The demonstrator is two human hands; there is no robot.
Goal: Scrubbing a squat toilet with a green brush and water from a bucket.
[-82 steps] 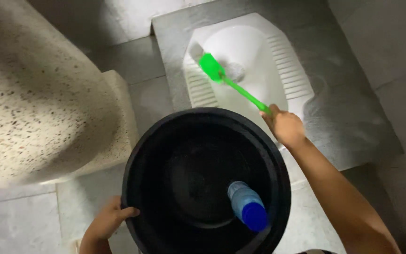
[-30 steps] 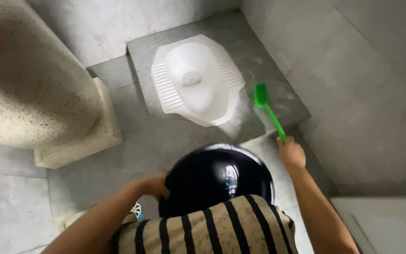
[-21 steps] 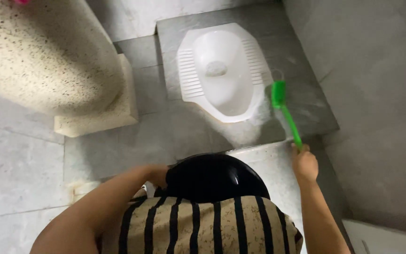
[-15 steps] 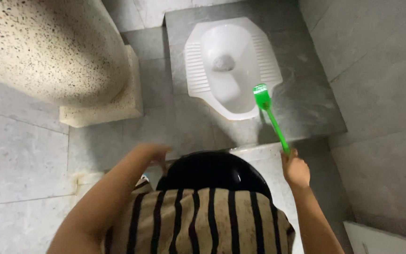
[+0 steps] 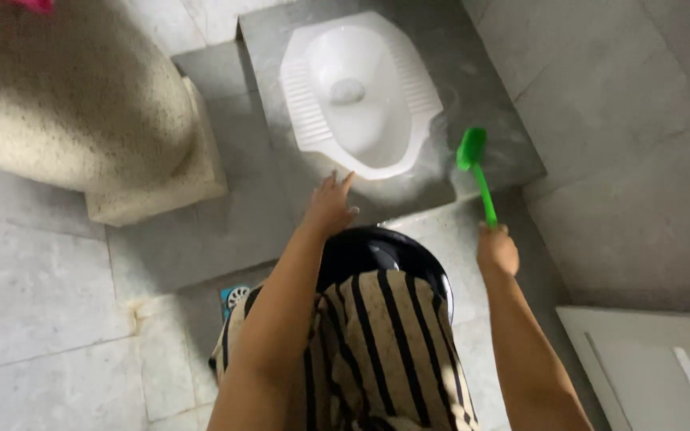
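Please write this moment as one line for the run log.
right hand: grips green brush | left hand: open, above black bucket | squat toilet ahead

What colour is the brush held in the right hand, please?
Bright green brush, in the right hand; head view.

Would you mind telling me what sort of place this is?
Most likely a toilet room: a white squat toilet pan set in a grey tiled floor, a green toilet brush in the right hand, a black bucket.

- The left hand [image 5: 329, 209] is off the black bucket's [image 5: 377, 251] rim, now stretched open toward the squat toilet [image 5: 361, 96].
- The green brush [image 5: 475, 172] is out of the pan, raised beside it.
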